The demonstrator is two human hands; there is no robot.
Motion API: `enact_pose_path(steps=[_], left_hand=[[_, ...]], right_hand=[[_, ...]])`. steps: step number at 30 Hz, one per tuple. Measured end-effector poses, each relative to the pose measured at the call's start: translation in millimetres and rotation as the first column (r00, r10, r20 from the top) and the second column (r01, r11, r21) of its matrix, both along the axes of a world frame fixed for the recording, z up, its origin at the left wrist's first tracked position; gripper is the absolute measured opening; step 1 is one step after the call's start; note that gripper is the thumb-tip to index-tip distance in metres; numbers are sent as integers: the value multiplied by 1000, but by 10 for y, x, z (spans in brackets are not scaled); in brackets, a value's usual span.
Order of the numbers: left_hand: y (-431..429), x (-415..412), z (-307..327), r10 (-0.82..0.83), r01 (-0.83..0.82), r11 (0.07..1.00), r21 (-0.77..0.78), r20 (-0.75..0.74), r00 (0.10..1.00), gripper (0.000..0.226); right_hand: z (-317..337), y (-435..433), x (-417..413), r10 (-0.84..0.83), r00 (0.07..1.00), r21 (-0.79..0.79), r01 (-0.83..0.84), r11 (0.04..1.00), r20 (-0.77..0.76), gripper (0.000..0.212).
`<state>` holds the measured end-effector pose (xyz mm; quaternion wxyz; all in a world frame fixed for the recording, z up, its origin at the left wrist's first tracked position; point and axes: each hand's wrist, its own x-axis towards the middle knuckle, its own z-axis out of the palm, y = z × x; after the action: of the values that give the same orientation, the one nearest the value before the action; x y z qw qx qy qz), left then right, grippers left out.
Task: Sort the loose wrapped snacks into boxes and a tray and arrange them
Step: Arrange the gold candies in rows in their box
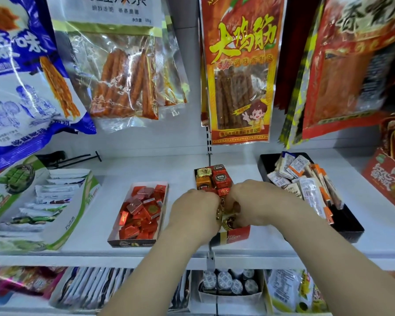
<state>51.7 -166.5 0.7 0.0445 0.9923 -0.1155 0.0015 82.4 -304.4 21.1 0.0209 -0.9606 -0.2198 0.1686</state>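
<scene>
Both hands, left hand [195, 209] and right hand [252, 201], clutch gold-wrapped candies [226, 221] over the middle box [234, 233]. The red-candy box [137, 241] and black tray [349, 226] appear filled; judged nearly complete.

Hanging spicy-strip packets are displayed above the white shelf [237, 249]: a blue-and-white bag [25, 71], a clear packet [121, 71], an orange-red packet [240, 71], and a red bag [356, 65]. Small round jars [230, 285] are stocked on the lower shelf.
</scene>
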Motion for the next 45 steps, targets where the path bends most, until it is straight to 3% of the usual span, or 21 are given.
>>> enact_pose_path(steps=[4,7,17,20,25,31,36,40,45], left_hand=[[74,51,-5,-8,3,995,-95,-56,998,19],[99,73,-50,-19,13,997,-81,-75,997,25],[173,88,-70,32,-48,978,-201,-81,996,19],[172,86,-81,25,-45,981,-190,-103,994,19],[95,55,-67,-1,-1,990,-144,-16,1000,25],[129,67,-34,-6,-26,985,-169,-182,983,19],[171,77,-17,-2,-56,969,-242,-234,972,4],[167,72,-4,7,-78,966,-248,-278,961,19],[142,79,30,-7,-67,971,-229,-306,952,18]], right_hand=[[-30,-1,39,40,999,29,-39,999,-37,23],[-98,-28,55,44,998,65,-42,997,-33,21],[-183,-93,69,33,999,182,-36,983,20,26],[-174,-98,61,62,998,183,-62,981,6,23],[-185,-75,63,40,997,187,-51,981,61,17],[-128,-121,37,71,994,164,-85,983,87,31],[-88,-127,53,93,994,163,-100,982,49,24],[-59,-137,32,78,997,195,-73,978,-13,17],[-66,-89,34,78,996,159,-71,985,-42,17]])
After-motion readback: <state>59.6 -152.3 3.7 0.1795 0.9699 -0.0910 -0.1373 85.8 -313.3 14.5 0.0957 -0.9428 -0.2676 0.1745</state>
